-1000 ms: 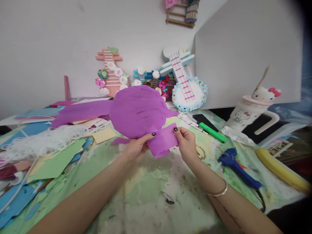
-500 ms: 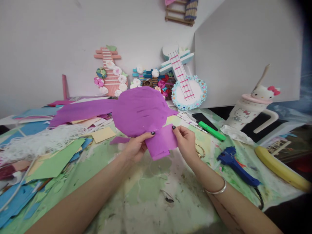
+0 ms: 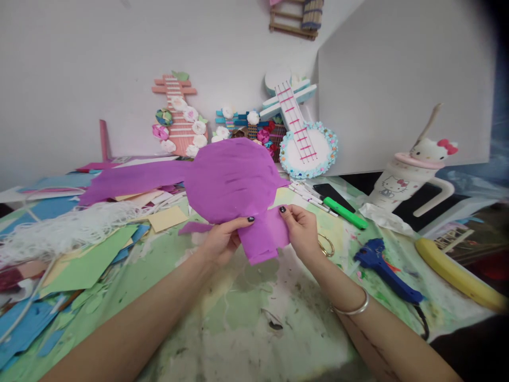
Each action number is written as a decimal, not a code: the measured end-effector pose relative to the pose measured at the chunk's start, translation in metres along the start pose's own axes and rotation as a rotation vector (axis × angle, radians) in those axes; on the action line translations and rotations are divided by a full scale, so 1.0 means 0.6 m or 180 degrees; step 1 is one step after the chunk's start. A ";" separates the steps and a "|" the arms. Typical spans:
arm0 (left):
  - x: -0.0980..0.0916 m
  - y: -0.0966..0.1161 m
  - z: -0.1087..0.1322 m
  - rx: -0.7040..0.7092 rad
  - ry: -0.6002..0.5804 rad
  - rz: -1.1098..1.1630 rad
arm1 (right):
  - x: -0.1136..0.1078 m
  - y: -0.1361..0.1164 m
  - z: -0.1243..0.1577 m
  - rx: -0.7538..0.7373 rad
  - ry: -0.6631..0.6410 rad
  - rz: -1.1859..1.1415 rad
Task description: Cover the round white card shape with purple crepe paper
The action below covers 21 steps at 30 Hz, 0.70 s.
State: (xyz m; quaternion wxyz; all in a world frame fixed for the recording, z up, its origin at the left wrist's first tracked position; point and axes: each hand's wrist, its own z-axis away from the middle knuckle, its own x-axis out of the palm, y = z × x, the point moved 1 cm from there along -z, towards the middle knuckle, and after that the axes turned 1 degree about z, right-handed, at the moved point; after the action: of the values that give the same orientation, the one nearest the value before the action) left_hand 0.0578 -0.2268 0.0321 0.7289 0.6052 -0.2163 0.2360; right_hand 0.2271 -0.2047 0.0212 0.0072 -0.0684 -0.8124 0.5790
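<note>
A round purple piece (image 3: pixel 233 180), covered in wrinkled paper, is held up over the table. A short purple neck (image 3: pixel 264 233) juts from it toward me, with a folded edge at its lower end. My left hand (image 3: pixel 222 239) grips the piece where the round part meets the neck, thumb on top and fingers underneath. My right hand (image 3: pixel 301 229) pinches the paper at the right side of the neck between thumb and fingers. A long purple strip (image 3: pixel 131 180) lies behind the round part at the left. A smaller purple scrap (image 3: pixel 194 227) shows beside my left hand.
A blue glue gun (image 3: pixel 387 270), gold-handled scissors (image 3: pixel 326 245), a green marker (image 3: pixel 345 213) and a banana (image 3: pixel 457 273) lie at the right, near a cup (image 3: pixel 397 183). Paper sheets (image 3: pixel 93 257) and white string (image 3: pixel 67 233) crowd the left. Decorated instrument models (image 3: pixel 302 140) lean on the wall.
The round part has shifted slightly right and turned a little, closing toward the neck. Both hands keep their hold, and my right hand has moved slightly left.
</note>
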 end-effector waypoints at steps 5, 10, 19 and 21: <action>0.006 -0.002 0.008 -0.0009 -0.0101 0.0150 | 0.003 0.002 0.001 -0.0049 -0.0018 0.0024; 0.013 -0.008 0.012 0.0268 -0.0012 0.0242 | 0.005 0.000 0.004 -0.0122 -0.0106 0.0073; 0.011 -0.012 0.010 0.0391 0.0095 0.0218 | -0.002 -0.019 0.009 -0.0316 0.0175 0.0183; 0.008 -0.012 0.008 0.0399 0.0135 0.0131 | -0.005 -0.029 0.010 -0.0341 0.0239 0.0207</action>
State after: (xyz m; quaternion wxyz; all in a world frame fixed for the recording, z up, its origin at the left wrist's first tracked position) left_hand 0.0658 -0.2322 0.0303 0.6889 0.6400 -0.1980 0.2768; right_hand 0.2279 -0.2165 0.0357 0.0153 -0.1167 -0.8387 0.5317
